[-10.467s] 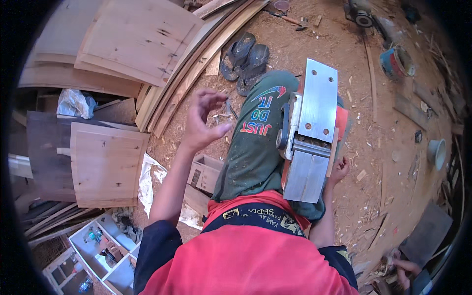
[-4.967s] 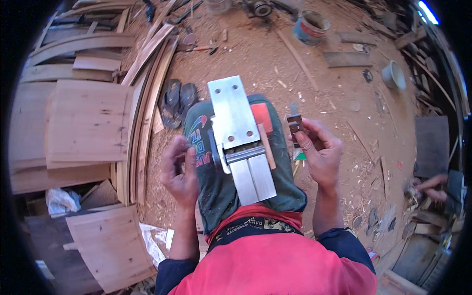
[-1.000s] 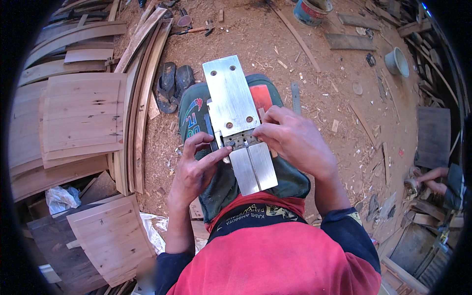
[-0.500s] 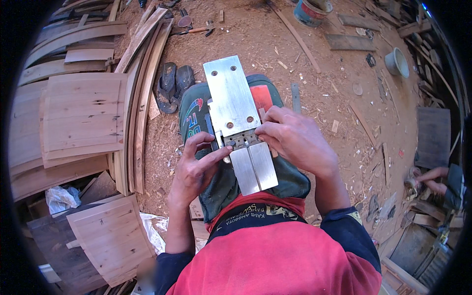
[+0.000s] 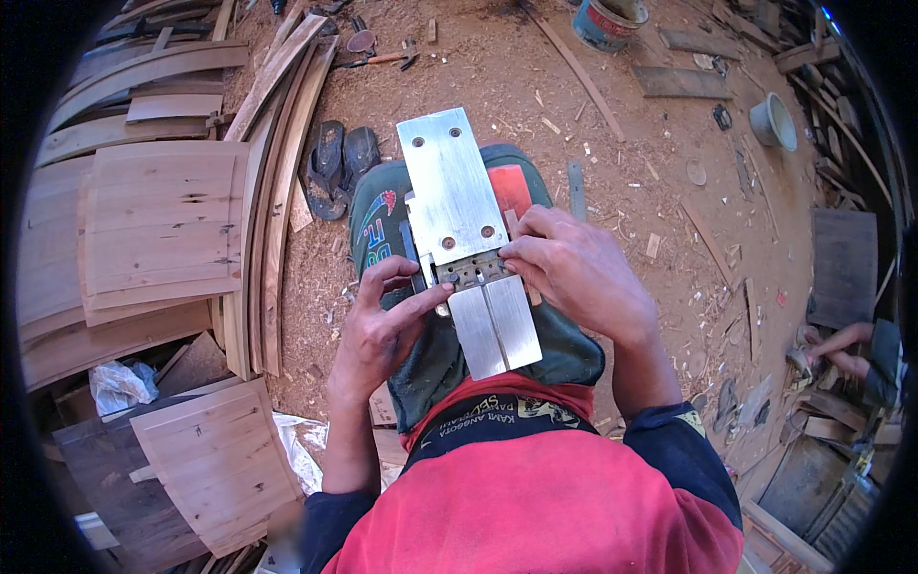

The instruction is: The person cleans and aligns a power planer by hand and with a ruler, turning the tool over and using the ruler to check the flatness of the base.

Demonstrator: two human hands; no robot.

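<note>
An electric planer (image 5: 455, 187) lies upside down across my lap, its silver sole plates facing up. Countersunk screws sit in the longer far plate; a groove runs down the shorter near plate (image 5: 493, 329). Between the plates the cutter drum (image 5: 478, 274) is exposed, with bolt heads along it. At its left end, my left hand (image 5: 384, 320) presses the index fingertip, its other fingers curled against the planer's side. My right hand (image 5: 574, 273) pinches the drum's right end; whether a small part is between those fingertips is hidden.
Stacked wooden panels (image 5: 163, 220) and long boards (image 5: 287, 191) line the left. Beyond my knees are sandals (image 5: 341, 165), a hammer (image 5: 387, 59) and a bucket (image 5: 604, 27). A pail (image 5: 772, 122) stands right, and another person's leg (image 5: 841, 340) shows at the right edge. Wood chips litter the floor.
</note>
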